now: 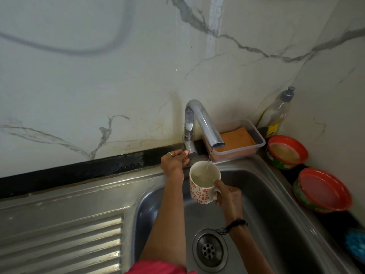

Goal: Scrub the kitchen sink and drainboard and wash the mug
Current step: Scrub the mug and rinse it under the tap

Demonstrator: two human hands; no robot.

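A white mug (201, 186) with red flower prints is held upright over the steel sink (262, 198), under the chrome tap's spout (209, 131). A thin stream of water runs into it. My right hand (227, 194) grips the mug by its handle, thumb on the rim. My left hand (174, 160) grips the tap's lever (191, 150) at the base. The ribbed drainboard (65, 240) lies to the left of the basin. The drain (210, 250) sits at the basin's bottom.
A clear plastic tray (254, 146) with an orange sponge stands behind the sink at right. A dish soap bottle (276, 113) stands in the corner. Two red-rimmed bowls (286, 153) (324, 190) sit on the right counter; a blue scrubber (355, 244) lies nearer.
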